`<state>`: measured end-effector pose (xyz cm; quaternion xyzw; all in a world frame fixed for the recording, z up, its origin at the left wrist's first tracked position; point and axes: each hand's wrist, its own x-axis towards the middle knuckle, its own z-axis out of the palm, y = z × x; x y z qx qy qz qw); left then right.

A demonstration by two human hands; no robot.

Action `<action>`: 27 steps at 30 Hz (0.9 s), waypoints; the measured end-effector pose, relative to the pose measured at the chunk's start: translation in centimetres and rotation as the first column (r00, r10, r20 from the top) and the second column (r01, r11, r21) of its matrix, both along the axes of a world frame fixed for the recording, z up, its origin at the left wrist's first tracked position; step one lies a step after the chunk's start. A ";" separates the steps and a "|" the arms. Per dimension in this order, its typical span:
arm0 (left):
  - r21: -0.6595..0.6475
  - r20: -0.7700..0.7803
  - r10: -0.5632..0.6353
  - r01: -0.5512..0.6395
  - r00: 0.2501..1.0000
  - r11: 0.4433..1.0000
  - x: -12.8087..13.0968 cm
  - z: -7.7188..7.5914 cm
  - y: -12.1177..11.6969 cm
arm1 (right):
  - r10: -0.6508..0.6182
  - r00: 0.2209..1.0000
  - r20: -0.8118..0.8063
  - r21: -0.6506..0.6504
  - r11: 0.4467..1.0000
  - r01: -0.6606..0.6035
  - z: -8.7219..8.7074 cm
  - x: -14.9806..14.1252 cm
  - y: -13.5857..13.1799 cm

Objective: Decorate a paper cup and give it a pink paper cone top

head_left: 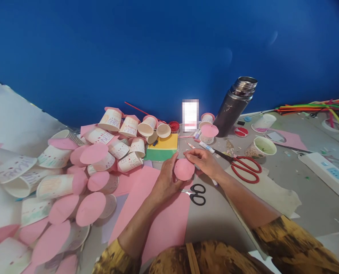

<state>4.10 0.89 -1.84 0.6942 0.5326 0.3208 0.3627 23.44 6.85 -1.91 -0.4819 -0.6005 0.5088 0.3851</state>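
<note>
My left hand is wrapped round a round piece with a pink paper top, its thumb along the near side. What lies under the pink top is mostly hidden; it looks like a small paper cup. At its upper right edge, the fingers of my right hand are pinched together against the rim. Whether they grip the paper itself cannot be made out. Just below lie small black-handled scissors, partly over a pink paper sheet.
Many decorated paper cups with pink tops crowd the left. A dark steel flask stands at the back. Red-handled scissors, a patterned cup and a power strip lie right. A bright screen leans at the wall.
</note>
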 end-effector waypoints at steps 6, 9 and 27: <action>0.059 -0.033 -0.115 0.117 0.993 0.991 -1.6 0.8 -0.4 | 0.030 0.998 0.055 0.083 0.996 -0.035 0.3 2.3 -1.0; 0.077 -0.022 -0.071 0.072 0.997 0.994 -1.7 0.7 -0.4 | 0.045 0.987 0.156 0.210 0.975 -0.078 0.7 2.7 -1.5; -0.018 0.100 0.146 -0.145 0.984 0.989 -0.7 -0.2 0.2 | -0.021 0.990 0.142 0.086 0.996 0.009 0.2 2.3 -1.5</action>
